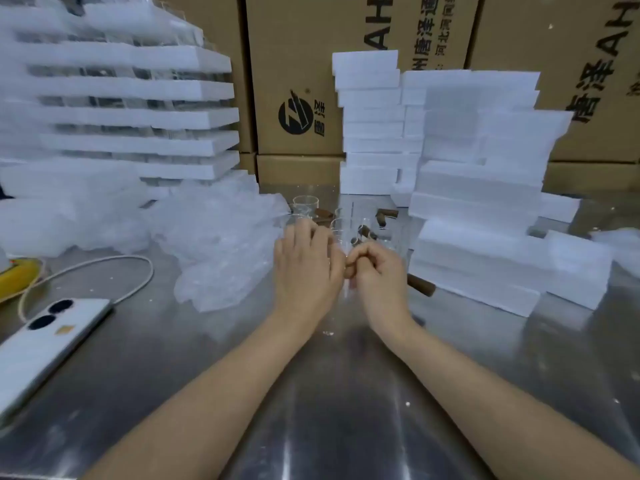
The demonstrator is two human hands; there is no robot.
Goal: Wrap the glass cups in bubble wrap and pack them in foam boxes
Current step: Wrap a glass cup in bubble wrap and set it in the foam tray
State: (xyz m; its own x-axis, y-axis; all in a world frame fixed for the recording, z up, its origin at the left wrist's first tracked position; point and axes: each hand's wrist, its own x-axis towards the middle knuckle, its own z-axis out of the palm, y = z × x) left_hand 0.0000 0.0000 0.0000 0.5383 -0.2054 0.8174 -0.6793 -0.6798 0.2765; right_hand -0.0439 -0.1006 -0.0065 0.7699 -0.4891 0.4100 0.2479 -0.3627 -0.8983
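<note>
- Cups (pixel 337 225): a cluster of bare glass ones with brown handles stands on the steel tabletop (pixel 346 393). None that I can see has any wrap on it.
- Left hand (pixel 304 268): at the near edge of the cups, back to the camera and fingers bent down over them. Whether it holds one is hidden, so I cannot tell.
- Right hand (pixel 379 275): also at the near edge of the cups and touching the left hand. Its fingers are curled tight, and they seem to pinch a brown handle (pixel 349 270), with a hint of clear glass below.
- Bubble wrap (pixel 221 244): a loose heap just left of the cups, in neither hand.
- Foam boxes (pixel 485 209): one stack stands just right of the cups and another behind them, all closed or unopened as far as shows. None lies open beside the cups.
- Left stack (pixel 131 109): further left of the cups, behind the wrap, are foam layers with clear gaps between them. They may be finished packs, but they are too blurred to say.
- Judgement: for this cluster the work is at its start. One cup is likely being picked out, and every cup still needs wrapping and boxing.
- Phone (pixel 45 341): lies with its cable well left of the cups, towards the camera.
</note>
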